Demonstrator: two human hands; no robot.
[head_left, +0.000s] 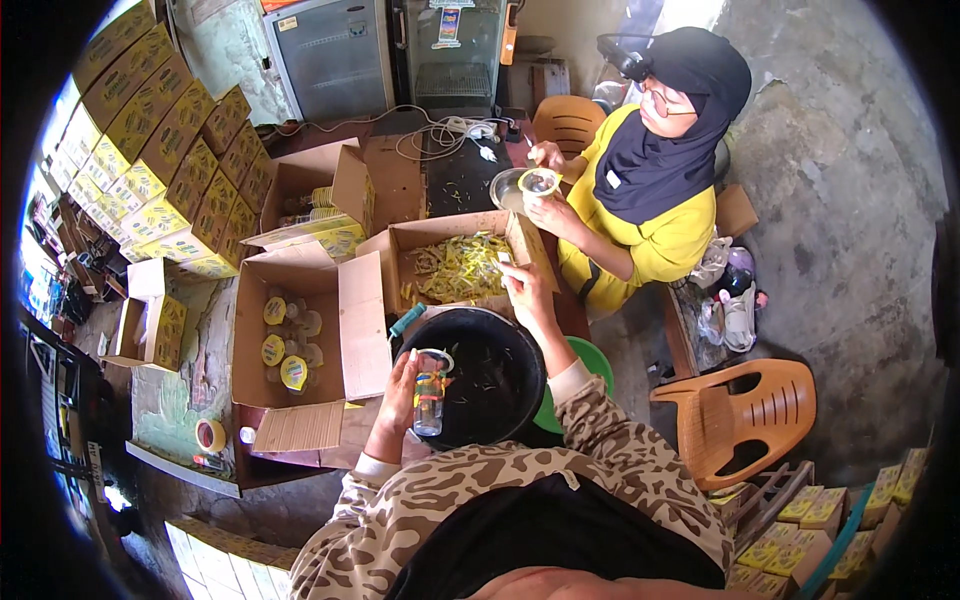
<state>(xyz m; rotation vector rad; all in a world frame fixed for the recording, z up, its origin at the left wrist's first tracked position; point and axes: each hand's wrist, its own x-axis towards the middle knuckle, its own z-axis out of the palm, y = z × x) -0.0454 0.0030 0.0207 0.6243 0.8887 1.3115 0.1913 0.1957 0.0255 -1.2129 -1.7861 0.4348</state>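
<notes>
A clear plastic cup (pixel 429 403) with a red and yellow print is in my left hand (pixel 400 388), its fingers closed round the side. It is held over the left part of a round black tub (pixel 512 400). My right hand (pixel 528 295) is closed on a small pale piece, too small to name. That hand is at the near right side of an open cardboard box (pixel 400 240), which holds a heap of yellow and white strips (pixel 462 266). Dark bits lie in the tub.
Left of the tub, an open carton (pixel 248 345) holds several lidded cups (pixel 293 373). Stacked yellow cartons (pixel 165 150) stand far left. A person in yellow (pixel 640 200) works across at the right with a cup and bowl. A green basin (pixel 590 365) and orange chair (pixel 740 420) stand right.
</notes>
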